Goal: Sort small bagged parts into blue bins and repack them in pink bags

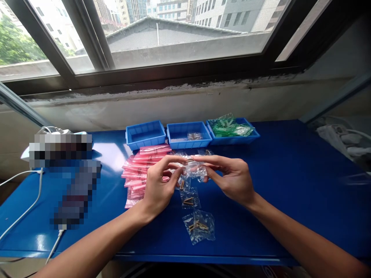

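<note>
Between my two hands is a small clear plastic bag [193, 166], its film crinkled, with brass-coloured pieces near its top edge. My left hand [162, 179] pinches the bag's left side between thumb and fingers. On the other side my right hand [232, 177] grips it the same way. Beneath and in front of the hands lie more clear bags: one with thin brass-coloured pins [188, 200], and a nearer one with several brass-coloured pieces [199, 226]. Pink printed plastic bags [136, 173] lie in a fanned pile beside my left hand, partly hidden by it.
Along the wall stand a blue bin [145, 135] at left, a middle blue bin [189, 143] holding a clear bag, and a right blue bin [234, 138] with green bags [227, 126]. A blurred-out dark device [78, 195] with a white cable [55, 245] lies left on the blue table [278, 173].
</note>
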Tool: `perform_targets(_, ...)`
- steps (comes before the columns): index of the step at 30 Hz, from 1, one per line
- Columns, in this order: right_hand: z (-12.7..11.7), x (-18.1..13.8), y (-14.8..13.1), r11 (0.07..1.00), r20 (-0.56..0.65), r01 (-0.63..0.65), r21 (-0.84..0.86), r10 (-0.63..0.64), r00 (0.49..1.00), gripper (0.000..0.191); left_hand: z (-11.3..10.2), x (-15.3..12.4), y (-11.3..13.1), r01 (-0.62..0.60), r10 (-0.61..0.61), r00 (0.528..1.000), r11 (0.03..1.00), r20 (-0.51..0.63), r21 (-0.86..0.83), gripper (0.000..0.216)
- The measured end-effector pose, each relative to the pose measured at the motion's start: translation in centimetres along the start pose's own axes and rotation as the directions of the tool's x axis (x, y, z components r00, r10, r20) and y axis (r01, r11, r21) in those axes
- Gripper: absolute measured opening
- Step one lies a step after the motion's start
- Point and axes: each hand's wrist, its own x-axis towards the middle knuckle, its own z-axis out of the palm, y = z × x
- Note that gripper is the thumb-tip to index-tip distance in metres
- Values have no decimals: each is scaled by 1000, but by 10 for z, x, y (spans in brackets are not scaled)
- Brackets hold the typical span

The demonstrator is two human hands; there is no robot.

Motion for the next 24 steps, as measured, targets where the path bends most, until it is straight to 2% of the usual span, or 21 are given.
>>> perform_targets(4, 0, 0, -2, 997, 0, 79, -13, -79, 997, 43, 0, 0, 0, -31, 32, 999, 999, -10, 24, 12)
perform_targets(9, 0, 0, -2, 996, -9, 85, -36, -86, 996, 41, -1, 0, 1, -20, 20, 1000, 999, -20, 38, 20)
perform_targets(13, 1, 1, -5, 999, 8, 38, -12, -38, 999, 22, -1, 1, 1, 30, -30, 1000, 999, 0, 15, 10)
perform_targets(15, 1, 1, -7, 1000, 9, -6, -25, 6, 1000, 12, -1, 1, 3, 78, -78, 997, 997, 23, 8, 13)
perform_targets(20, 1, 2, -9, 987, 43, -146, -65, 149, 988, 26, 0, 2, 6, 203, -205, 976, 979, 71, 36, 27)
perform_targets(24, 2, 3, -9, 983, 38, -179, -49, 181, 983, 26, -1, 3, 6, 242, -245, 966, 969, 80, 46, 31)
